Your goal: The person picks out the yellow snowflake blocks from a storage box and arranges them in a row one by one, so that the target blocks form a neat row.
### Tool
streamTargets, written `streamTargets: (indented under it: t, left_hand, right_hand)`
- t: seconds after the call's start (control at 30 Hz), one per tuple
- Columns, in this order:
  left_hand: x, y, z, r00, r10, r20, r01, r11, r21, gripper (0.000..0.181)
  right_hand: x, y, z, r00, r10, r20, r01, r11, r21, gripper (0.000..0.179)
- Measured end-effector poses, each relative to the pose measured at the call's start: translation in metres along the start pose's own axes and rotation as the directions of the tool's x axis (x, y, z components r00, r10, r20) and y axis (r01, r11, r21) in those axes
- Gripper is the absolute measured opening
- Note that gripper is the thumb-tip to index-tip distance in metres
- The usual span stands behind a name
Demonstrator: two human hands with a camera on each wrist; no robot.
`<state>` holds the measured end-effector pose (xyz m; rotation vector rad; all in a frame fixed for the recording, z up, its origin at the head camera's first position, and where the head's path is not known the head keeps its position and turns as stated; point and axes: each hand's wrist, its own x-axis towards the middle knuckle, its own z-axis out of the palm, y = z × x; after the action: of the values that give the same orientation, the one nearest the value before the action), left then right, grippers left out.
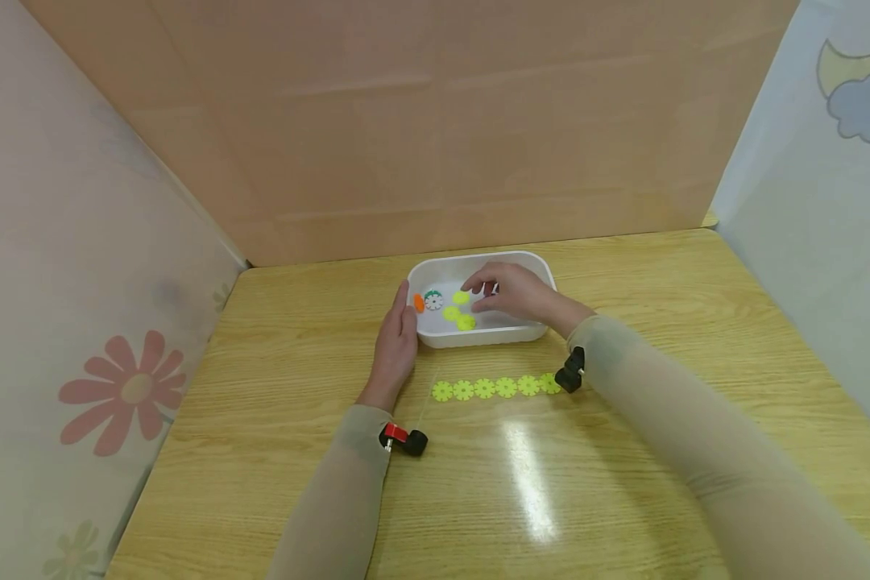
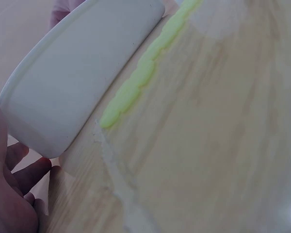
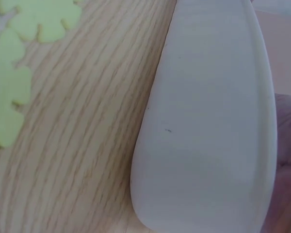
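Note:
A white plastic tray stands on the table. Against its left end lies my left hand, fingers extended along the outer wall and thumb by the front corner; its fingers show at the tray's lower corner in the left wrist view. My right hand reaches inside, index fingertip and thumb spread apart beside a yellow-green notched disc. Two more yellow-green discs lie nearer the front wall. In the right wrist view, the tray wall hides most of the right hand.
A row of several yellow-green notched discs lies in front of the tray. A white disc, a green disc and an orange piece sit at the tray's left end. Panels enclose the wooden table at back and sides.

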<state>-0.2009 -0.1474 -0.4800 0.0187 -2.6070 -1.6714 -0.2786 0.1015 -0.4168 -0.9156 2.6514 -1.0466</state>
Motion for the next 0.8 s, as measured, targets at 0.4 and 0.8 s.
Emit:
streamTargets:
  t: [0.4,0.8]
  left_hand:
    - [-0.0009,0.0004,-0.0014,1.0,-0.014,-0.005,0.014,1.0,0.009,0.058]
    - [-0.0007,0.0,-0.0017,1.0,-0.015,-0.004,0.015,1.0,0.001,0.058]
  right_hand:
    - [0.0021,0.0056,0.0057,0.987,0.082,0.136,-0.092,0.993,0.07,0.043]
    - [0.0053,0.0069,0.0095,0.969,0.09,0.231,-0.093,0.996,-0.001,0.036]
